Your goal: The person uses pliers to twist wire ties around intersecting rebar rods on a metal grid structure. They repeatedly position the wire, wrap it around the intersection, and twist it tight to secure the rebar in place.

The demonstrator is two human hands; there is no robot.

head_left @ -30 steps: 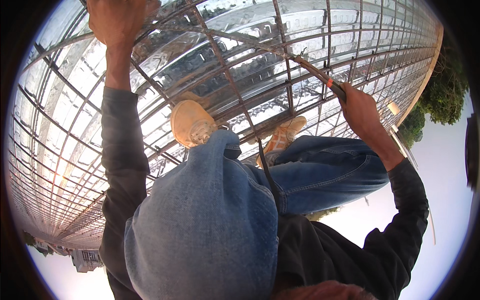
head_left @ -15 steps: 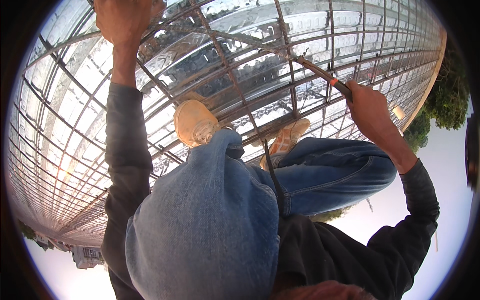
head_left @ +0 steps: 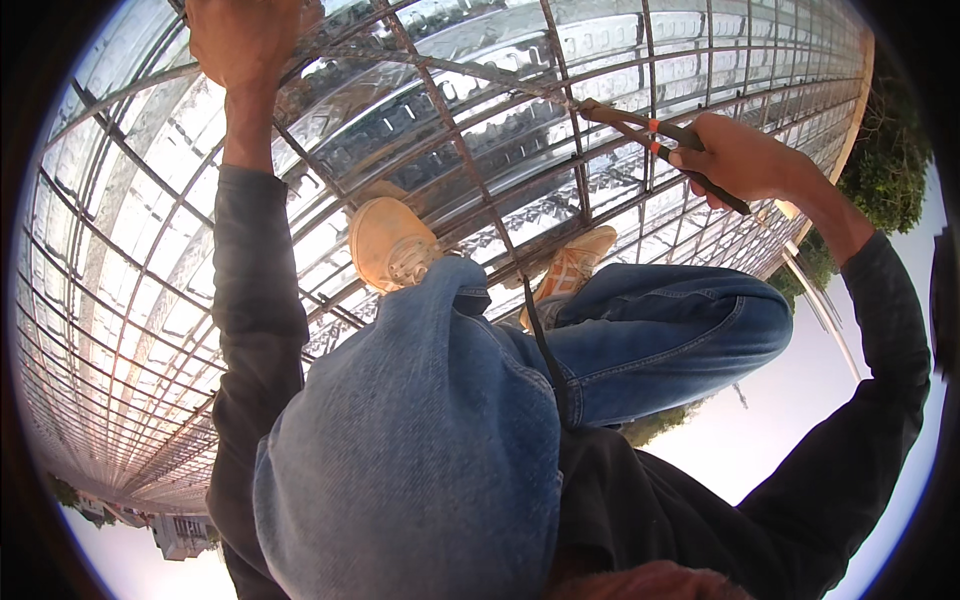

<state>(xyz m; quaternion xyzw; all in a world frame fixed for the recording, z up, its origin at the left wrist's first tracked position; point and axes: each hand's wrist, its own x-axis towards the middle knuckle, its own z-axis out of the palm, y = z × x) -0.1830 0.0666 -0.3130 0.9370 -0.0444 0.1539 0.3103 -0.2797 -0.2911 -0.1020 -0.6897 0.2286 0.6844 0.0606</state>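
Observation:
My right hand (head_left: 740, 158) grips a pair of pincers (head_left: 625, 122) with dark handles and orange bands. Its handles stand apart in my fingers, and the jaws meet the rebar mesh (head_left: 470, 165) near a crossing of bars. At the upper left, my left hand (head_left: 245, 45) is closed against the mesh. The fingers are mostly hidden, so what they hold cannot be made out. A thin diagonal rod (head_left: 470, 70) runs from near that hand toward the pincer jaws.
Shiny ribbed metal decking (head_left: 510, 130) lies beneath the mesh. My tan shoe (head_left: 385, 240) and my other shoe (head_left: 575, 262) rest on the bars, below my bent jeans-clad legs (head_left: 420, 420). Trees (head_left: 890, 175) stand beyond the deck's right edge, and a building (head_left: 183, 537) at lower left.
My right hand has shifted right and slightly up, turning the pincers. Their handles, close together before, are now spread apart. My left hand has stayed in place.

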